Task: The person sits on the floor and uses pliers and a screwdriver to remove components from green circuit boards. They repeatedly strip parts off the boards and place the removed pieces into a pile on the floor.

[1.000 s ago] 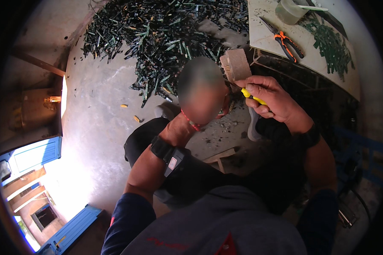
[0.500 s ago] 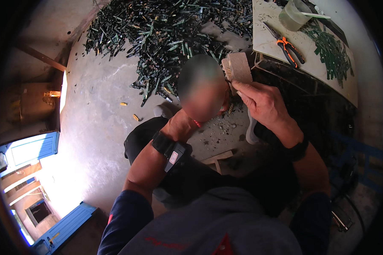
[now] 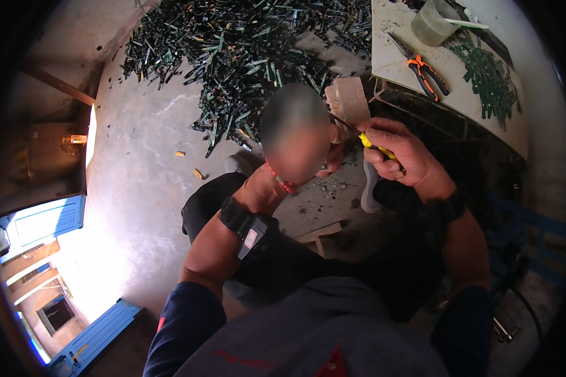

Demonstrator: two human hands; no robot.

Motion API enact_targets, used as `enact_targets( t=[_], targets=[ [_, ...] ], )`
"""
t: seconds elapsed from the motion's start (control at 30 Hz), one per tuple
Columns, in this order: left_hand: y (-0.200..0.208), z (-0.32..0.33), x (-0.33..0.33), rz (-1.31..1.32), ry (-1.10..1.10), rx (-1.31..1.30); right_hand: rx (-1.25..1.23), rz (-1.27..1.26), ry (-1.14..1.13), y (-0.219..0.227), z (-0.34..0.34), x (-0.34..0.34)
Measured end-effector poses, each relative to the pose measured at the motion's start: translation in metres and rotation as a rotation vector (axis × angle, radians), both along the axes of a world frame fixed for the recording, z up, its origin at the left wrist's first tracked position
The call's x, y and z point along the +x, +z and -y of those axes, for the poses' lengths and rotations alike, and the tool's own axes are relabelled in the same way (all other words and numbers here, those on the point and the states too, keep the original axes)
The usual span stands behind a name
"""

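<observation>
In my right hand (image 3: 402,154) is a screwdriver (image 3: 372,143) with a yellow and black handle. Its thin dark shaft slants up and left toward my left hand (image 3: 335,149). A blurred oval hides most of that hand. Its curled fingers show at the oval's right edge, closed on something I cannot make out, with a small green bit beside them. Just beyond the fingers stands a pale block (image 3: 352,103) with a rough top, partly behind the screwdriver's tip.
Dark green strips lie in a large heap (image 3: 233,69) across the floor ahead. At the right, a pale table (image 3: 396,41) bears orange-handled pliers (image 3: 424,72), a translucent jug (image 3: 431,25) and green strips (image 3: 490,85). Small debris (image 3: 327,188) litters the floor below my hands.
My right hand has drawn slightly down and right from the block, and its grip has turned so the yellow screwdriver handle shows. The left hand has shifted only slightly.
</observation>
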State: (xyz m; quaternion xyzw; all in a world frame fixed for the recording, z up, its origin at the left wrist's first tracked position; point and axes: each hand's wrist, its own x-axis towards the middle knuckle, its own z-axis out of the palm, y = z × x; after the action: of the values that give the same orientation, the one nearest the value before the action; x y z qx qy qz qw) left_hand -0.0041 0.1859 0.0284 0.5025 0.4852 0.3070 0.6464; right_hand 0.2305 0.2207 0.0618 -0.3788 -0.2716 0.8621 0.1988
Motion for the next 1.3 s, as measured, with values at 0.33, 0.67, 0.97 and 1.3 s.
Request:
enact_targets(
  t=[0.33, 0.67, 0.97, 1.3],
  targets=[
    [0.015, -0.023, -0.008, 0.672, -0.050, -0.388, 0.046, -0.082, -0.059, 0.003, -0.006, -0.012],
    [0.030, -0.024, 0.005, 0.429, 0.223, -0.394, 1.254, 0.576, 0.016, -0.003, 0.007, -0.034],
    [0.038, -0.024, 0.004, 0.310, 0.215, -0.291, 0.968, 0.300, -0.129, -0.013, -0.002, -0.037],
    [-0.095, -0.034, -0.016, 1.586, 0.153, -1.497, 0.481, 0.303, 0.024, 0.006, 0.005, -0.039]
  ],
)
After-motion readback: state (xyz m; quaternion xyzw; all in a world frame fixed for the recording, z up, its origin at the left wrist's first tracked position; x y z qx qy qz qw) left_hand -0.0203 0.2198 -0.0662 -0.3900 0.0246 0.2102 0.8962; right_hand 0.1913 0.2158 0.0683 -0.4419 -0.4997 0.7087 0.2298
